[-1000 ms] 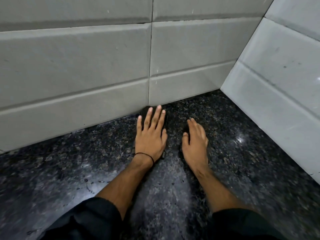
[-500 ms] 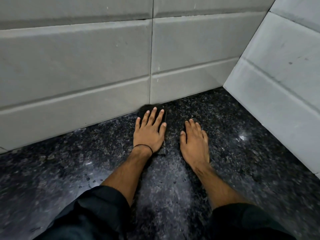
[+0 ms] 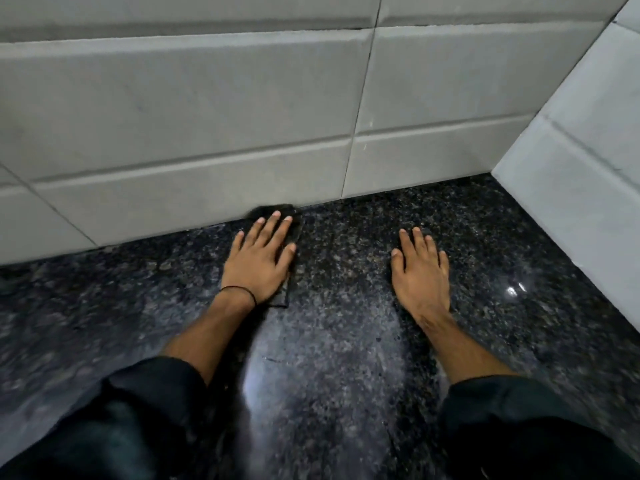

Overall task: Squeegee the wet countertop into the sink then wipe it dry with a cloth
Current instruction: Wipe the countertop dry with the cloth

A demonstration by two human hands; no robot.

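My left hand (image 3: 259, 261) lies flat, fingers spread, pressing a dark cloth (image 3: 281, 299) onto the black speckled countertop (image 3: 339, 341). The cloth's far edge touches the foot of the back wall; most of it is hidden under the hand. My right hand (image 3: 420, 271) rests flat on the bare counter to the right, fingers apart and holding nothing. A thin black band circles my left wrist. No squeegee or sink is in view.
A grey tiled back wall (image 3: 207, 116) runs along the counter's far edge. A lighter tiled side wall (image 3: 571, 150) closes it on the right, forming a corner. Light glares off the counter surface between my dark-sleeved forearms.
My left hand has slid the cloth leftward along the foot of the back wall, past the tile seam. The gap between my hands has widened; the right hand stays about where it was.
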